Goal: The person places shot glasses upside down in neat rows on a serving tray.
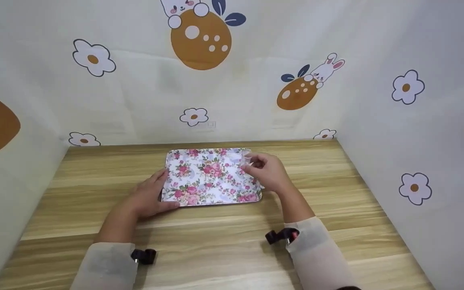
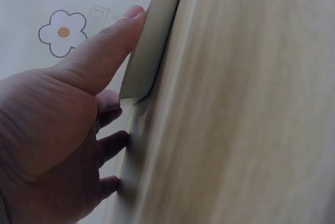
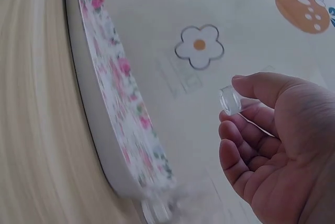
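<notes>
A rectangular tray with a pink rose print and a pale raised side lies on the wooden table. My left hand holds its near left corner; in the left wrist view the thumb presses the rim and the other fingers sit around the corner. Over the tray's far right part, my right hand pinches a small clear glass-like cylinder between thumb and fingers. Its open round end faces away from the palm. Another blurred clear piece shows by the tray's end in the right wrist view; its kind is unclear.
The wood-grain table extends around the tray. A pale cloth wall printed with flowers and rabbits stands behind it, with similar walls at left and right. Black cameras are strapped at both wrists.
</notes>
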Motion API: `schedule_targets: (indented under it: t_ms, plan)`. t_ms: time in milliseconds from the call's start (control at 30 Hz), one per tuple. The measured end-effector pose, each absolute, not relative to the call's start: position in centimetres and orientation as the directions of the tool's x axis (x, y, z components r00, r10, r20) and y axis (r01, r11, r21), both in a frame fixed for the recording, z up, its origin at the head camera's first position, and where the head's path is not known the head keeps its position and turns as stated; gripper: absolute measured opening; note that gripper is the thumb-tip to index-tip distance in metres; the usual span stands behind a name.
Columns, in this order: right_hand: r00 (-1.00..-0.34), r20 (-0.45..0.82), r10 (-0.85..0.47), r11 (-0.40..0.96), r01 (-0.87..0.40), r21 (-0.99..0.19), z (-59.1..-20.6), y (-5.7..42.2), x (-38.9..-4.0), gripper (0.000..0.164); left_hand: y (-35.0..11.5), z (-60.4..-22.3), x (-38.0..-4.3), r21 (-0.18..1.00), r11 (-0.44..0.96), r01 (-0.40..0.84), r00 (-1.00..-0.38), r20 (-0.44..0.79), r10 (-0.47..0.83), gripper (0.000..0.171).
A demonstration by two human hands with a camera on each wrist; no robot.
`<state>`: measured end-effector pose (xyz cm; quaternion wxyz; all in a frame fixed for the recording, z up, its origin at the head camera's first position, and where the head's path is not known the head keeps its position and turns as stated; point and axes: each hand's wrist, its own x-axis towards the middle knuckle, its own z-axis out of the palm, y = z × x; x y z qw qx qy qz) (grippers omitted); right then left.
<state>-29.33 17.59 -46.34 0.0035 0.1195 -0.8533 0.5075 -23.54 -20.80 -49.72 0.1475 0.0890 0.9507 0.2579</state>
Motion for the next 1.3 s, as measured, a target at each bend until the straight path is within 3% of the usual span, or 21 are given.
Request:
schedule_targets:
  t_ms: [400, 633, 900, 1300]
  plan:
    - [-0.93, 0.11, -0.35, 0.46, -0.273, -0.845, -46.3, 10.1, -29.7, 0.037, -21.0, -50.1, -23.4, 0.528, 0.846, 0.071, -0.941, -0.246, 0.233, 0.122]
    - [-0.926, 0.06, -0.374, 0.442, -0.234, -0.866, -46.1, 7.0, -29.3, 0.039, -20.9, -49.8, -23.5, 0.527, 0.847, 0.068, -0.942, -0.247, 0.229, 0.123]
    - [-0.92, 0.031, -0.391, 0.326, -0.17, -0.93, -46.5, 4.9, -29.1, 0.035, -20.8, -49.7, -23.7, 0.511, 0.856, 0.08, -0.941, -0.245, 0.234, 0.122]
    - [-0.892, 0.181, -0.413, 0.41, -0.36, -0.838, -48.0, 3.1, -28.6, 0.035, -20.9, -49.9, -23.8, 0.497, 0.863, 0.092, -0.94, -0.241, 0.239, 0.122]
